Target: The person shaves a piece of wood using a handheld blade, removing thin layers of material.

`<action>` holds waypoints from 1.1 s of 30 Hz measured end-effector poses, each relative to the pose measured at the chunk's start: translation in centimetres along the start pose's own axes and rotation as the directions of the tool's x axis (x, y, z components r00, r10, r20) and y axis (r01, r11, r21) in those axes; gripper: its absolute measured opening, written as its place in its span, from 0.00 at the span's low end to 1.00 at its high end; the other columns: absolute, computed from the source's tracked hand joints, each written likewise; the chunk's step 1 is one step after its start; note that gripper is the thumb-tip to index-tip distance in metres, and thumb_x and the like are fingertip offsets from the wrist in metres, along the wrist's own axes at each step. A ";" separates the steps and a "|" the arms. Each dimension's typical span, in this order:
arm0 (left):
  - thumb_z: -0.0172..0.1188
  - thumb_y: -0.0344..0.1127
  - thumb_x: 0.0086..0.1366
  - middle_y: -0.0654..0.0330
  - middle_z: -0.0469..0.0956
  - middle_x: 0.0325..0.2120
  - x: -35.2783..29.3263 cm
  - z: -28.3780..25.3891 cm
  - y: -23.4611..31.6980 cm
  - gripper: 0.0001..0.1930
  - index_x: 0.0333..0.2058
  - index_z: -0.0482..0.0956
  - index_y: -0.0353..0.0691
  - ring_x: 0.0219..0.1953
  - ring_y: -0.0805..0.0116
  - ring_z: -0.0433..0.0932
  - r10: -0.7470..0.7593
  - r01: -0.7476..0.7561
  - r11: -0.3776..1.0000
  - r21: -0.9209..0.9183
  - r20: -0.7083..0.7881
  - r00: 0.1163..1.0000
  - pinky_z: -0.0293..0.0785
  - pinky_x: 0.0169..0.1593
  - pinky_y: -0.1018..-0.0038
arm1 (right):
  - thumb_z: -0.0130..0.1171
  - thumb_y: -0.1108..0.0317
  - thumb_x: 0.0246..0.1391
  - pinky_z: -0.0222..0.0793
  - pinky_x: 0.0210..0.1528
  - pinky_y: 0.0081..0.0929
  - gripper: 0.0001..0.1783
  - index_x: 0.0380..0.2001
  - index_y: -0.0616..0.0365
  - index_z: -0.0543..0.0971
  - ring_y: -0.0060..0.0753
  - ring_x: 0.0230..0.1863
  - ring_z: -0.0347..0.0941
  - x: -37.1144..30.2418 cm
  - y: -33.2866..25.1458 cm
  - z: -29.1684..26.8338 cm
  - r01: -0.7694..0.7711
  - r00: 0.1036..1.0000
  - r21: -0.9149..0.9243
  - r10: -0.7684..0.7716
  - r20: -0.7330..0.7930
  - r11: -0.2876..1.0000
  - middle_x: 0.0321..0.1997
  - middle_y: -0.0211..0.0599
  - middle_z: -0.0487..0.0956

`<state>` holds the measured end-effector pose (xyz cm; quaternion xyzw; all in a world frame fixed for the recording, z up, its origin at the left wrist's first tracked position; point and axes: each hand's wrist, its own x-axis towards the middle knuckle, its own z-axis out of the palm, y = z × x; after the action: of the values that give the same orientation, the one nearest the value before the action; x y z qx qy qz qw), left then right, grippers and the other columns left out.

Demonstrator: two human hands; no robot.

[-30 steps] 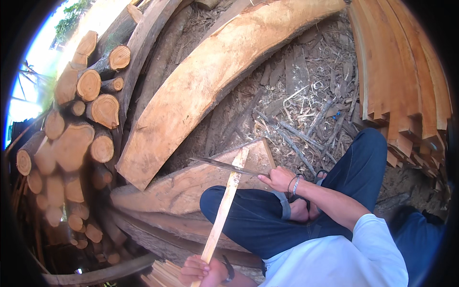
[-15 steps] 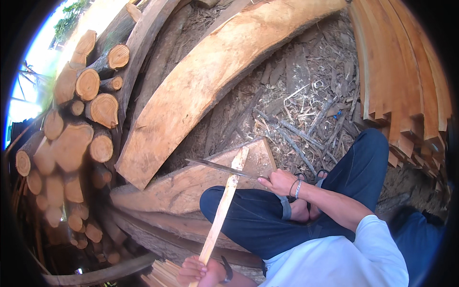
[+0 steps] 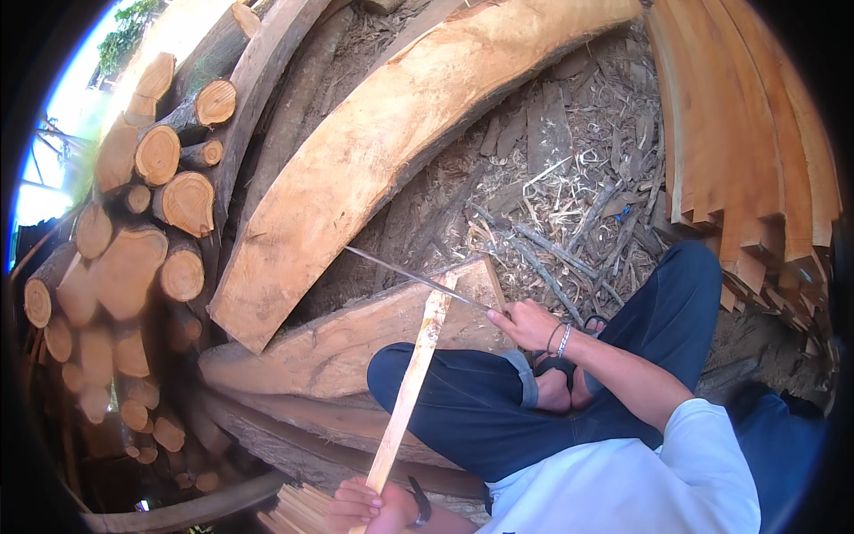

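Held in my left hand [image 3: 369, 505], at the bottom, is the near end of a long pale wooden strip [image 3: 406, 389]. The strip slants up across my bent knee, its far end over a thick slab [image 3: 356, 358] on the ground. Fingers of my right hand [image 3: 525, 324] are wrapped round a machete, whose grip is hidden in the palm. Its long thin blade [image 3: 391, 266] points up and left. It crosses the strip near the far end and seems to touch it.
Cut logs [image 3: 182, 205] are piled at the left. A long curved slab [image 3: 427, 116] lies beyond my knees. Stacked sawn boards [image 3: 747, 116] stand at the right. Shavings and sticks [image 3: 569, 231] litter the ground. Thin strips [image 3: 302, 512] lie beside my left hand.
My right hand has moved slightly away from me and the machete's tip has swung upward. The blade now crosses the strip nearer its far end. My left hand keeps its hold.
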<state>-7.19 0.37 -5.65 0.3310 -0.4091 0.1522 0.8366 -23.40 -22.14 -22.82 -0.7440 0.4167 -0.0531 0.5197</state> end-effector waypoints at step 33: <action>0.40 0.77 0.55 0.67 0.54 0.10 -0.1 2.2 0.1 0.36 0.16 0.58 0.45 0.09 0.74 0.56 -0.013 0.010 0.999 -0.031 -0.078 0.997 0.54 0.14 0.78 | 0.38 0.38 0.62 0.75 0.34 0.47 0.42 0.20 0.71 0.79 0.61 0.28 0.77 0.9 -1.0 2.4 0.069 0.994 -0.121 -0.058 0.091 0.990 0.20 0.62 0.76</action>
<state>-8.56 -1.04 -4.66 0.3143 -0.3764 0.1538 0.8578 -21.05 -20.84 -23.41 -0.7892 0.3722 -0.0111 0.4883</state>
